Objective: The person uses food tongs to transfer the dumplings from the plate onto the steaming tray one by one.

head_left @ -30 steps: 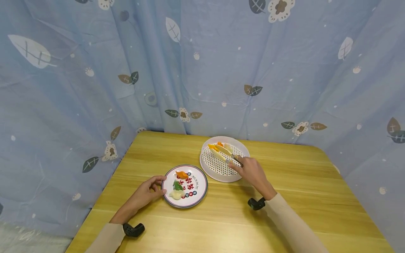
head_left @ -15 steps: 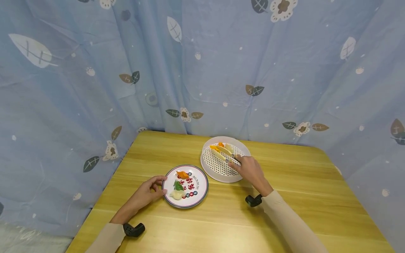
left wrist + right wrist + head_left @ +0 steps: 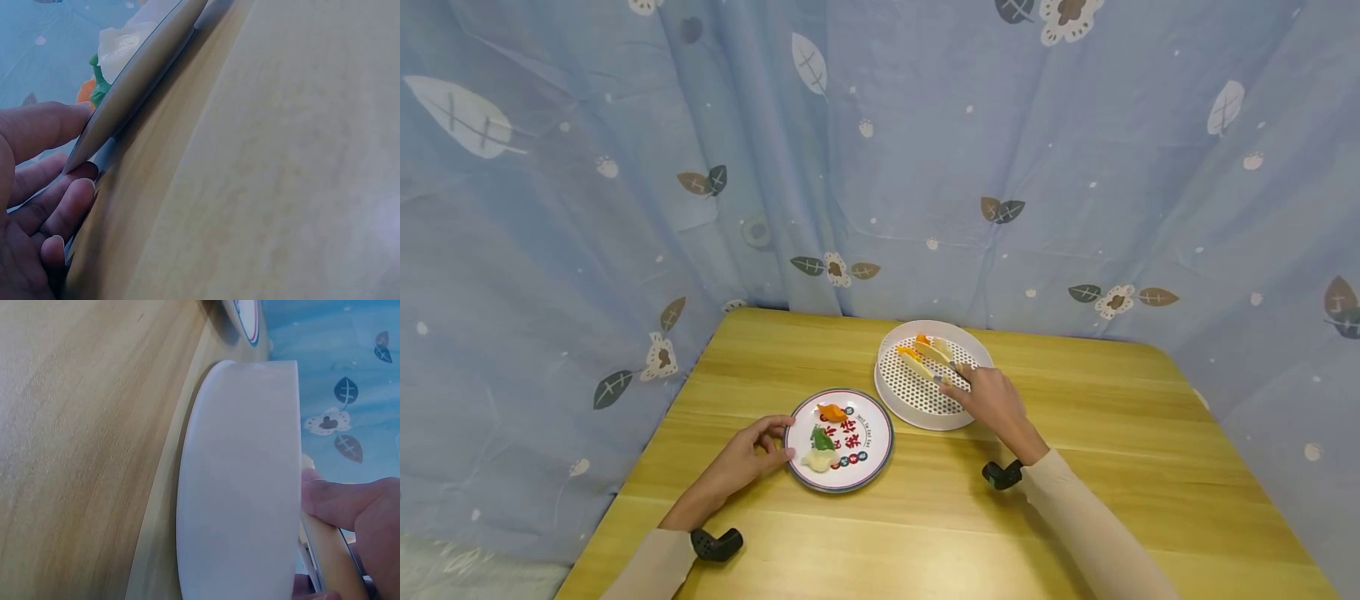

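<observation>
1. Nearest, beige sleeves (image 3: pixel 1105 529) reach over a wooden worktop (image 3: pixel 865 558), a black device (image 3: pixel 717 546) at each wrist.
2. The left hand (image 3: pixel 748 450) is partly closed, its thumb above and fingers below the rim of a round white plate (image 3: pixel 877 454) with red lettering.
3. Along the plate's left half lie a white piece (image 3: pixel 821 460), a green piece (image 3: pixel 823 439) and an orange piece (image 3: pixel 832 412), dumpling-like.
4. Farther right, the right hand (image 3: pixel 996 402) closes around pale-tipped tongs (image 3: pixel 919 365), their arms apart inside a white perforated tray (image 3: pixel 917 417).
5. Near the tips are yellow (image 3: pixel 909 353), orange and pale (image 3: pixel 942 346) food pieces; contact is unclear.
6. Behind hangs a blue leaf-patterned curtain (image 3: pixel 880 183).
</observation>
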The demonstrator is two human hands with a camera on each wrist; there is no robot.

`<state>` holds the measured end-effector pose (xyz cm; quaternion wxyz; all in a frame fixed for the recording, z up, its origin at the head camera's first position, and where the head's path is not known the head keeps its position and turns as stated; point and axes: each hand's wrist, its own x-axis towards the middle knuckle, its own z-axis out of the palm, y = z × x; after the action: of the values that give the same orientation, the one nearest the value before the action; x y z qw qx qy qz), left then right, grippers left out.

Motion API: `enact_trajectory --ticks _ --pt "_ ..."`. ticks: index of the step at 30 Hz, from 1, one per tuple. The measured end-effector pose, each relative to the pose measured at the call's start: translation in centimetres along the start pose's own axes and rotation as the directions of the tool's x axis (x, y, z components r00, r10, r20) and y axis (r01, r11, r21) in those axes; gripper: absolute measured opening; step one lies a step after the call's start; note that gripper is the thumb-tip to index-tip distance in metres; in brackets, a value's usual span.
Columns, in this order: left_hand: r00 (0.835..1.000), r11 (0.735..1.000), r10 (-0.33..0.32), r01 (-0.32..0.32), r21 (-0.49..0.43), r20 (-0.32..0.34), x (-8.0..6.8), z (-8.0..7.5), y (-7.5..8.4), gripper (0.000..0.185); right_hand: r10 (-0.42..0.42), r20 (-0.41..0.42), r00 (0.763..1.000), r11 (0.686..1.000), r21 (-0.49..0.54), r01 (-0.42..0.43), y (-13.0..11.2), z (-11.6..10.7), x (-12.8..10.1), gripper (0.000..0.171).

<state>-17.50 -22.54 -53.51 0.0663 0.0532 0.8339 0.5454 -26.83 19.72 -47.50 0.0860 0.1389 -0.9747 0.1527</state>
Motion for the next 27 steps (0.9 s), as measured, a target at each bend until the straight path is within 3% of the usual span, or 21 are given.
enact_trajectory --ticks 5,12,19,27 --pt "1.0 1.0 0.0 0.0 -0.003 0.001 0.0 0.0 0.1 0.051 0.003 -0.034 0.999 0.998 0.062 -0.001 -0.1 -0.5 -0.4 0.061" --pt "1.0 1.0 0.008 -0.008 -0.011 0.009 0.0 0.1 0.2 0.05 -0.05 -0.066 0.997 0.996 0.07 0.055 -0.5 -0.9 -1.3 0.052" --pt "1.0 1.0 0.01 -0.01 -0.011 0.016 0.0 0.0 0.1 0.05 -0.105 -0.116 0.988 0.989 0.089 0.116 -1.9 -1.1 -2.4 0.057" --pt "1.0 1.0 0.01 -0.01 -0.01 0.007 -0.1 0.1 0.0 0.05 -0.123 -0.098 0.988 0.986 0.102 0.133 -3.8 -0.9 -3.6 0.063"
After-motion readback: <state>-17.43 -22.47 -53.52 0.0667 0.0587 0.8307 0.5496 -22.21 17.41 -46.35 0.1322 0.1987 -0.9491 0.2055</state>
